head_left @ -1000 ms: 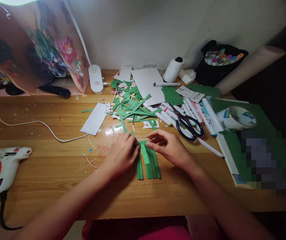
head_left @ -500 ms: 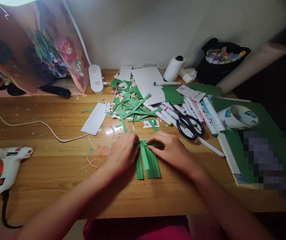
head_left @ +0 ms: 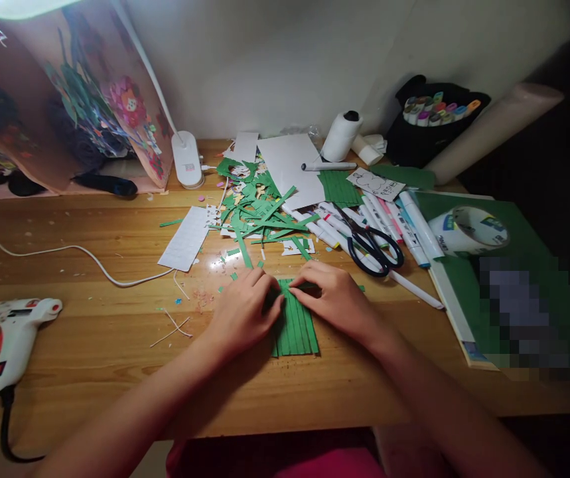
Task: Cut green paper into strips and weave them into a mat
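A piece of green paper cut into narrow upright strips (head_left: pixel 297 328) lies flat on the wooden table in front of me. My left hand (head_left: pixel 247 307) is closed over its upper left side, thumb bent toward the strips, the other fingertips hidden behind the hand. At the top edge my right hand (head_left: pixel 337 295) pinches the green paper between thumb and forefinger. The end of a crosswise green strip (head_left: pixel 361 288) shows past the right hand; how it joins the upright strips is hidden.
Beyond my hands lies a heap of green paper scraps (head_left: pixel 259 206). Black-handled scissors (head_left: pixel 375 249) rest on several markers (head_left: pixel 417 232). A glue gun (head_left: pixel 18 338) lies at left, its cord off the front edge. A tape roll (head_left: pixel 471 229) sits on a green board at right.
The light green strip that stuck out askew over a gap now lies flat among the others, and the gap has closed. My right fingers moved slightly left along the top edge.
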Demonstrator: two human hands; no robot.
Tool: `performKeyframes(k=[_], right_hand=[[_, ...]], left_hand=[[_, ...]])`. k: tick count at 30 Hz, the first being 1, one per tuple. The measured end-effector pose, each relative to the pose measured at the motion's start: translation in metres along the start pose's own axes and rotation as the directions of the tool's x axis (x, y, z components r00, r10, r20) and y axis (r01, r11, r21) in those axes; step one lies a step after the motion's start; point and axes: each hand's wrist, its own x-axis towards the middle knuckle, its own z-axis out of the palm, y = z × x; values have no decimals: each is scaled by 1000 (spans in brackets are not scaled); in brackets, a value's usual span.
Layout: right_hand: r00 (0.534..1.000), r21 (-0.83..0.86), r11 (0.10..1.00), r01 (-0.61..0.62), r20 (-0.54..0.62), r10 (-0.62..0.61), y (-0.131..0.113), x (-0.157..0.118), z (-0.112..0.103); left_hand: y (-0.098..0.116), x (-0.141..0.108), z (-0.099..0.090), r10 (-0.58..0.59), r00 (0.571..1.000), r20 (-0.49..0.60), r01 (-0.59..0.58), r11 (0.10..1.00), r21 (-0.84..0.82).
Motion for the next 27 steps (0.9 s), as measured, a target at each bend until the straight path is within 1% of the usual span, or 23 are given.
performKeyframes(k=[5, 7, 9, 11, 14, 16, 20, 27], right_hand=[[1000, 52, 999, -9, -23, 10, -1, 1, -1], [999, 93, 995, -38, -5, 38, -1, 1, -2], [995, 150, 985, -90, 45, 84, 1, 0, -5], [986, 165, 978, -130, 129, 109, 3, -3, -9], [968, 96, 990, -103, 240, 78, 6, -8, -14], [961, 70, 995, -76, 270, 54, 7, -9, -15], [962, 100, 991, -92, 267, 62, 7, -8, -13], [981, 167, 981, -104, 181, 73, 8, -3, -8]], left_hand=[[1, 2, 9, 20, 997, -73, -15, 997, 81], [1, 4, 11, 25, 995, -98, -15, 995, 96], [1, 6, 13, 33, 993, -111, -21, 994, 107], [0, 7, 14, 46, 993, -110, -32, 992, 121], [0, 8, 14, 56, 994, -98, -41, 988, 152], [0, 8, 14, 71, 994, -87, -54, 982, 182], [1, 8, 14, 103, 992, -70, -82, 963, 258], [2, 7, 14, 94, 994, -48, -76, 954, 290]])
